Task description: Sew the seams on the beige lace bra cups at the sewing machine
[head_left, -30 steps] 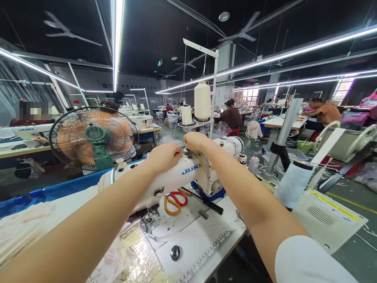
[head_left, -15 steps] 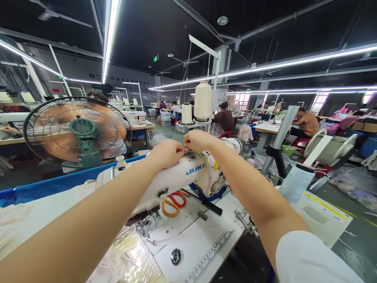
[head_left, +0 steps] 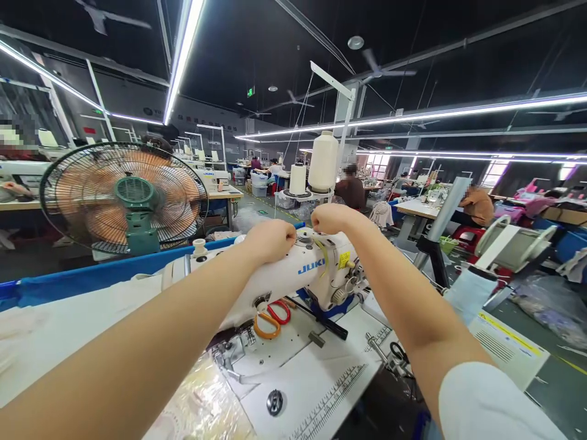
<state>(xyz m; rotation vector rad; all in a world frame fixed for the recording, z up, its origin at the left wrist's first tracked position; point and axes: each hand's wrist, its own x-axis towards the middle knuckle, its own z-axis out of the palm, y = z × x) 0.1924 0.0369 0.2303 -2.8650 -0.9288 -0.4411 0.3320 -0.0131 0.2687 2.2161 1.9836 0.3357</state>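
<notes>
My left hand (head_left: pixel 270 240) is closed, resting on top of the arm of a white JUKI sewing machine (head_left: pixel 293 269). A thin thread comes down from the thread stand (head_left: pixel 337 85) behind that hand. Further right, my right hand (head_left: pixel 334 220) is closed with fingers curled over the machine's top. What either hand pinches is too small or hidden to make out. Between them sits a small round metal fitting (head_left: pixel 304 233) on the machine. Behind stand a large thread cone (head_left: pixel 323 162) and a smaller cone (head_left: pixel 298 179).
Scissors with orange and red handles (head_left: pixel 266 327), a black-handled tool (head_left: pixel 332 324) and a dark round metal part (head_left: pixel 274 402) lie on the machine table (head_left: pixel 293 379). Plastic-wrapped fabric (head_left: pixel 206 403) is at the front. A large fan (head_left: pixel 132 192) stands left. Other people sit at machines beyond.
My right hand has moved right, away from my left hand, widening the gap and uncovering the round fitting. The whole view has shifted slightly.
</notes>
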